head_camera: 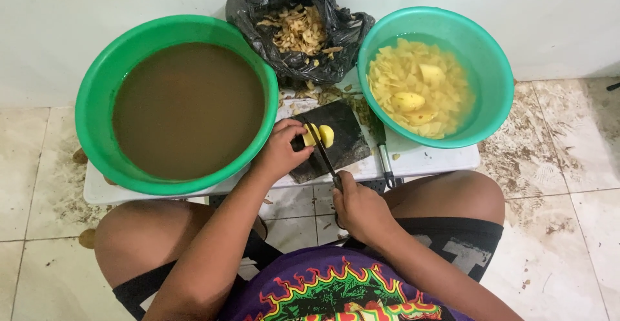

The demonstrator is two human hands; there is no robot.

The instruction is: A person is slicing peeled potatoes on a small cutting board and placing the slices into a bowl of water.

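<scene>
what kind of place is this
Likely a home floor-level food prep spot: a tiled floor, a low white table with a dark cutting board, and a green basin of cut potato pieces.

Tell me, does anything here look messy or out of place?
Yes: peel scraps lie spilled on the small white table below the black bag, instead of inside it. The floor tiles on the right look stained too.

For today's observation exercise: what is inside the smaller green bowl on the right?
The smaller green bowl holds water with many yellow potato slices and a few larger peeled pieces on top. Whatever lies beneath the slices, and the bowl's bottom, is covered from view.
</scene>
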